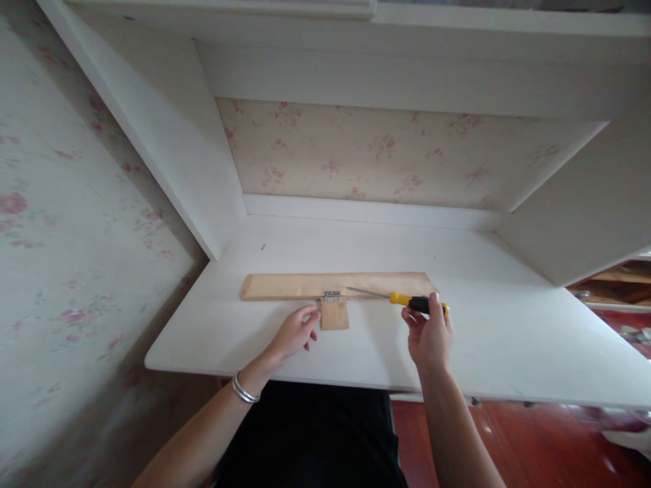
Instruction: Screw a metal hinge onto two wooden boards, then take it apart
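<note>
My right hand [431,333] grips a screwdriver [401,299] by its yellow and black handle. The thin metal shaft points left, its tip over a long pale wooden board [285,285]. A small silver hinge [332,296] lies across the board's near edge and a small square wooden piece [334,316]. Beside that piece's left edge is my left hand [298,329], fingers curled and thumb and forefinger close together. What it may pinch is too small to make out.
The boards lie on a white desk top [488,339] with a white side panel [167,129] at the left and an overhead shelf [397,68]. A small dark bit [263,247] lies toward the back left. Red flooring [508,440] shows below the front edge.
</note>
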The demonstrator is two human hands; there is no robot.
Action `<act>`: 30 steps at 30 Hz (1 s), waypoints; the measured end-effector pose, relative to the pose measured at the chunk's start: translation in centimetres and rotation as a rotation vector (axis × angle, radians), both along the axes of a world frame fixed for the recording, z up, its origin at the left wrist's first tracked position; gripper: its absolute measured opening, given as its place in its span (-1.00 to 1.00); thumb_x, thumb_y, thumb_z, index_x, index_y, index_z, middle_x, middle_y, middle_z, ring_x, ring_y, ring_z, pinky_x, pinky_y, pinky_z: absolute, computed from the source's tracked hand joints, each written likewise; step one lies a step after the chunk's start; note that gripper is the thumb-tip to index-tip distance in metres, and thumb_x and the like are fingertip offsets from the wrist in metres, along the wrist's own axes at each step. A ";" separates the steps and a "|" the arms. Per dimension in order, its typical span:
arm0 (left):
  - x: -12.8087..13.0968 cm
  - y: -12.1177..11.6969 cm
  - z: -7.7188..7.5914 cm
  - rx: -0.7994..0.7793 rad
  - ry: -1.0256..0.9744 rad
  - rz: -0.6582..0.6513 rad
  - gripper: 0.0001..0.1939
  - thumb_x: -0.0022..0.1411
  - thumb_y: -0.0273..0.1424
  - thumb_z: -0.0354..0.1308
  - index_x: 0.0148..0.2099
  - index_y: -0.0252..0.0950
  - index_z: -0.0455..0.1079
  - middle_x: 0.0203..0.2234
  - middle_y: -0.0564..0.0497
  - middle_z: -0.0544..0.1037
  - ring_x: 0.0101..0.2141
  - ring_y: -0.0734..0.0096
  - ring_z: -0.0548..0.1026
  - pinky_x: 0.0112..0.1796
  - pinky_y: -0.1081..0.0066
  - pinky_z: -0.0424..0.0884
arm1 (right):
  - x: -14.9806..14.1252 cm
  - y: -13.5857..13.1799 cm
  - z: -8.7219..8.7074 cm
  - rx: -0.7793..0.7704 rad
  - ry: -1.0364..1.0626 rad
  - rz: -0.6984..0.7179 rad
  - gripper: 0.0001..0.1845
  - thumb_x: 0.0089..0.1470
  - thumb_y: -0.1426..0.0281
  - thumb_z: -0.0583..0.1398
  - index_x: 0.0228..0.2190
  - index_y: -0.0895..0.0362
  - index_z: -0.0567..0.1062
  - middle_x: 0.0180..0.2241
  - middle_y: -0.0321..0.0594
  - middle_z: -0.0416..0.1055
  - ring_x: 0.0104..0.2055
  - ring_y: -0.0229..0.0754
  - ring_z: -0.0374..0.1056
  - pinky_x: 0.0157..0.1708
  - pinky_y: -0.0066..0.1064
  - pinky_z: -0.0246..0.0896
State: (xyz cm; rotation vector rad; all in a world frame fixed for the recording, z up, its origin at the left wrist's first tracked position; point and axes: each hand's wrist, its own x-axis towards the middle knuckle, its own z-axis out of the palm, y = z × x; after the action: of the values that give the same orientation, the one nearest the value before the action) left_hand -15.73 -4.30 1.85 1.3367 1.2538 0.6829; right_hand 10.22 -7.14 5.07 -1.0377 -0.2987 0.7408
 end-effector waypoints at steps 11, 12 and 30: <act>1.8 3.8 -1.4 -0.131 -0.137 0.004 -0.72 0.13 -0.19 0.12 -0.39 -0.35 0.35 -0.70 0.09 0.33 -0.67 0.55 0.28 -0.66 0.56 0.10 | -4.2 1.2 3.1 -0.017 -0.409 0.263 -0.61 0.01 0.09 0.24 -0.28 0.13 0.37 -0.43 -0.30 0.38 -0.55 -0.23 0.38 -0.56 -0.34 0.41; 1.8 4.0 -1.7 -0.133 -0.131 0.004 -0.72 0.13 -0.19 0.11 -0.39 -0.35 0.35 -0.71 0.10 0.32 -0.68 0.55 0.26 -0.66 0.55 0.09 | -4.5 1.4 3.3 -0.029 -0.434 0.284 -0.61 0.00 0.09 0.25 -0.28 0.12 0.37 -0.44 -0.30 0.38 -0.55 -0.23 0.37 -0.55 -0.34 0.41; 2.4 3.7 -2.2 -0.031 -0.021 0.055 -0.75 0.18 -0.25 0.03 -0.42 -0.32 0.32 -0.75 0.12 0.26 -0.72 0.54 0.24 -0.71 0.55 0.02 | -6.9 1.8 5.5 -0.068 -0.672 0.341 -0.59 0.02 0.08 0.23 -0.27 0.16 0.37 -0.53 -0.28 0.39 -0.61 -0.19 0.36 -0.64 -0.39 0.35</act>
State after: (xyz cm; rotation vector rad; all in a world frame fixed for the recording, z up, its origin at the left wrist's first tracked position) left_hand -13.36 -0.63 -0.36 1.2708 1.2832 0.7119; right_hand 3.36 -5.32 10.61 -1.2994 -1.0545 0.6869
